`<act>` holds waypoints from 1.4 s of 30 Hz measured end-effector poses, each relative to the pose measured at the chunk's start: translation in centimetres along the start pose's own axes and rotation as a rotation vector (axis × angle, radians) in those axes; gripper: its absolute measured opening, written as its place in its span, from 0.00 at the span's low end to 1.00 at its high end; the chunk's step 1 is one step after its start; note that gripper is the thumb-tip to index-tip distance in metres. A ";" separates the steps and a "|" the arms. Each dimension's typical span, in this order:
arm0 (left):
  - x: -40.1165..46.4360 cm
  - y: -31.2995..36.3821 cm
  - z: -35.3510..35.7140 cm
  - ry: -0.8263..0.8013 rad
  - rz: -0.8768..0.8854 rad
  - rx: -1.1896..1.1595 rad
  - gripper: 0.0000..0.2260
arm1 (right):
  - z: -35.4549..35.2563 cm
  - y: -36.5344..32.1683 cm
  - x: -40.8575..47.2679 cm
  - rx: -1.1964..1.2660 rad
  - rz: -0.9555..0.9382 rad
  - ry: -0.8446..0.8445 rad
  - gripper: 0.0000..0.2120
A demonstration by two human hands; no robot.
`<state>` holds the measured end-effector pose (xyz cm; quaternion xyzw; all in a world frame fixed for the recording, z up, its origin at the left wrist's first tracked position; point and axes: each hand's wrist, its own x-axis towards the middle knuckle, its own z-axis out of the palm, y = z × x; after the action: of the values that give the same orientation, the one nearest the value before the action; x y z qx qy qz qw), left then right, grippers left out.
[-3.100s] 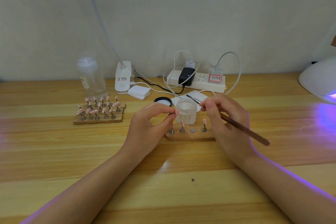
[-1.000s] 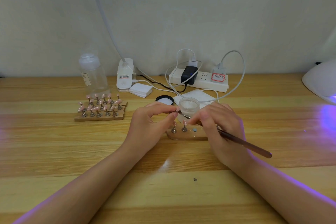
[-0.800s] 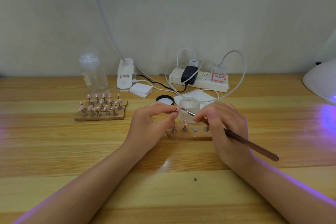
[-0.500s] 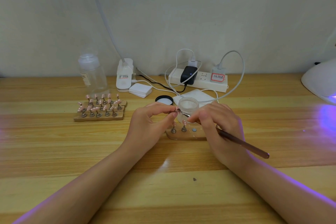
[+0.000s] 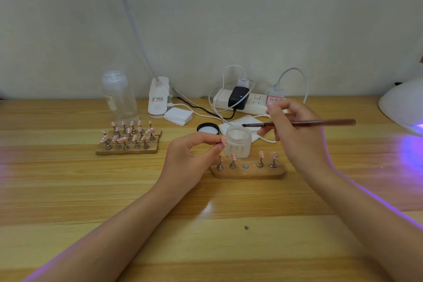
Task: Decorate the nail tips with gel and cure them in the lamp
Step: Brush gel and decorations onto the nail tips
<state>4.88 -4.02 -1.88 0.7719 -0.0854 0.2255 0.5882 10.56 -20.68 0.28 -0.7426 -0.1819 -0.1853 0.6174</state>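
Nail tip pinched in the left hand, brush raised over the gel jar in the right.

The left hand (image 5: 194, 155) has its grip closed on a pink nail tip (image 5: 224, 141), pinched between thumb and forefinger just beside the frosted gel jar (image 5: 238, 141). The right hand (image 5: 295, 130) grips a brown brush (image 5: 297, 123) lying almost level, its bristle end above the open jar. In front of the jar a wooden holder (image 5: 248, 171) carries four more pink tips on metal stands, with one bare slot in the middle. A black jar lid (image 5: 207, 128) lies just behind and to the left of the jar. To the left on the desk (image 5: 68, 190) stands a second wooden rack (image 5: 128, 142) full of pink tips. The curing lamp (image 5: 402, 107) sits at the far right edge, casting violet light on the wood.
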 end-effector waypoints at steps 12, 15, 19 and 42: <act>0.1 0.1 0.0 0.008 -0.012 -0.003 0.09 | 2.2 0.4 3.3 -0.550 0.056 -0.154 0.23; 0.0 0.1 0.0 0.007 -0.013 -0.004 0.09 | 2.7 0.5 3.3 -0.589 0.042 -0.183 0.23; 0.1 0.1 0.0 0.005 -0.020 -0.011 0.08 | 2.5 0.2 3.8 -0.514 0.056 -0.109 0.23; 0.1 0.1 0.1 0.014 -0.028 0.019 0.08 | -1.2 0.9 4.5 -0.111 0.313 0.051 0.16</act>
<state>4.93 -4.08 -1.82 0.7770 -0.0684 0.2232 0.5847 14.82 -21.84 1.94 -0.7898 -0.0380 -0.1154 0.6012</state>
